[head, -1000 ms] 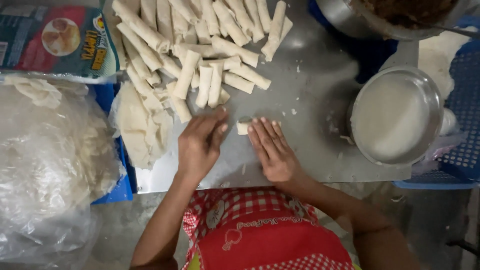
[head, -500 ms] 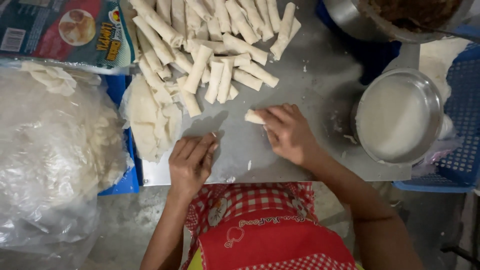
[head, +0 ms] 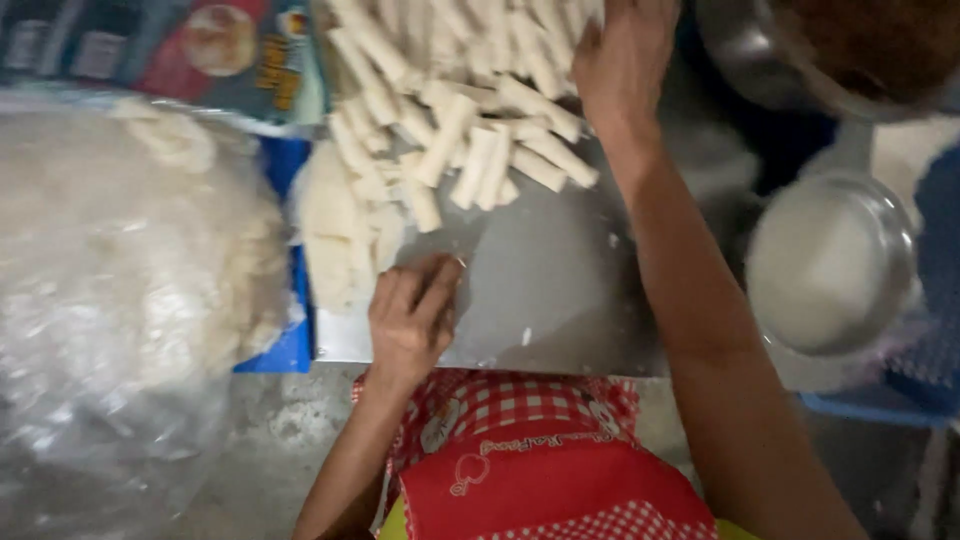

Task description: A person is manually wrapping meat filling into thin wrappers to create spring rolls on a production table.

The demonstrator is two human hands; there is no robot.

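1. The right hand (head: pixel 622 62) is stretched far forward over the pile of rolled spring rolls (head: pixel 462 120) at the far edge of the metal surface (head: pixel 560 290). Its fingers curl down onto the rolls at the pile's right end; whether they are clamped on one cannot be told, since the fingertips are hidden.
2. The left hand (head: pixel 412 318) lies near the front edge of the surface, palm down, fingers loosely together and pointing toward the stack of flat wrappers (head: pixel 338 230) — it touches the surface just beside that stack and grips nothing visible.
3. The two hands are well apart, one at the near edge and one at the far.
4. The spring rolls lie as pale cylinders, heaped at mixed angles, a few spilling toward the middle of the surface.
5. To the left sits a large clear plastic bag (head: pixel 120 290) of pale wrappers, with a printed packet (head: pixel 190 45) beyond it.
6. To the right stands a round metal bowl (head: pixel 830 265) of white liquid — and beyond it, a bigger metal bowl (head: pixel 850 50) with brown filling.
7. A red checked apron (head: pixel 540 460) shows at the bottom.
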